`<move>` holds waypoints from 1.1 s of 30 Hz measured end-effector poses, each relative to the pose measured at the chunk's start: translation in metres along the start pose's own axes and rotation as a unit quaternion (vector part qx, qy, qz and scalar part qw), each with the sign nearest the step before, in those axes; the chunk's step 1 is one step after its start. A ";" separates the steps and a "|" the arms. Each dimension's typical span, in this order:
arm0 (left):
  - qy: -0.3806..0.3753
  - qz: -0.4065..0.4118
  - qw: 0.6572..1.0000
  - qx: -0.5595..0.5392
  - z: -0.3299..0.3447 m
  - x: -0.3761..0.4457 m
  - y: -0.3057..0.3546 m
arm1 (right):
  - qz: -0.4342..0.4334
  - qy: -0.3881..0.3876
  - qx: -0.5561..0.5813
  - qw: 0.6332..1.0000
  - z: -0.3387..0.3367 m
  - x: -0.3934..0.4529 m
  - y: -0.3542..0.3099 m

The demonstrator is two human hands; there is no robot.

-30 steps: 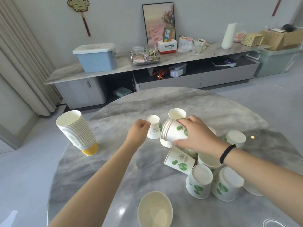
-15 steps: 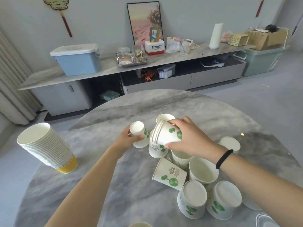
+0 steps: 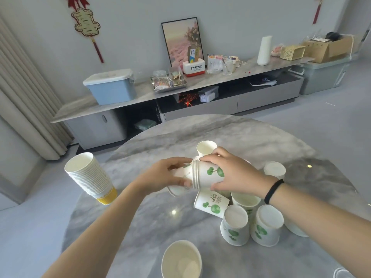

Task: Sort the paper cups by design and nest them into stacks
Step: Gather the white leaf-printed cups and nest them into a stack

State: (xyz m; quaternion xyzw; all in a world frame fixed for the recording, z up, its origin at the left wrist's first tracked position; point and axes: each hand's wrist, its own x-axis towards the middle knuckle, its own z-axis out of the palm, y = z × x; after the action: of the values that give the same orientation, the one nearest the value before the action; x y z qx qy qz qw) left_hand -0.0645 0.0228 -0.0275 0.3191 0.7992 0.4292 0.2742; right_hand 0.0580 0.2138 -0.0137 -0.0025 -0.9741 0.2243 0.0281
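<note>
Head view: two hands, left hand and right hand, each grip one cup stack.

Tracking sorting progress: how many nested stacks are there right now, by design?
Yellow-based stack: 1
Green-leaf stack, gripped by the right hand, with the left hand holding a single cup at its mouth: 1
Total: 2

The near cup is cut by the bottom edge. The left hand hides most of its held cup.
</note>
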 end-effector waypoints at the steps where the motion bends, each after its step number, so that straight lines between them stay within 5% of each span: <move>1: -0.006 -0.002 1.000 -0.026 0.002 -0.002 0.006 | -0.003 -0.004 -0.001 1.000 0.000 -0.004 0.001; 12: -0.041 -0.015 0.931 -0.362 0.080 -0.007 0.058 | 0.036 0.018 0.048 0.998 -0.004 -0.063 0.014; 16: 0.113 -0.031 0.972 -0.204 0.084 -0.005 0.042 | 0.068 0.048 0.051 0.995 0.001 -0.072 0.023; 19: 0.237 -0.115 0.959 -0.102 0.081 0.000 0.011 | 0.089 0.071 0.057 0.992 -0.007 -0.069 0.032; 24: 0.084 -0.229 0.970 -0.020 0.094 0.004 -0.019 | 0.114 0.066 0.074 0.989 -0.006 -0.068 0.037; 33: 0.148 -0.145 0.970 -0.124 0.054 -0.001 0.016 | 0.114 0.053 0.069 0.990 -0.003 -0.068 0.042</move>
State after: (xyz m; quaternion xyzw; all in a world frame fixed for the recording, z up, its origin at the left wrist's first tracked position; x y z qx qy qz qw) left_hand -0.0211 0.0562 -0.0390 0.0965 0.8091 0.5232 0.2495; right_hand 0.1256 0.2520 -0.0335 -0.1235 -0.9468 0.2924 0.0538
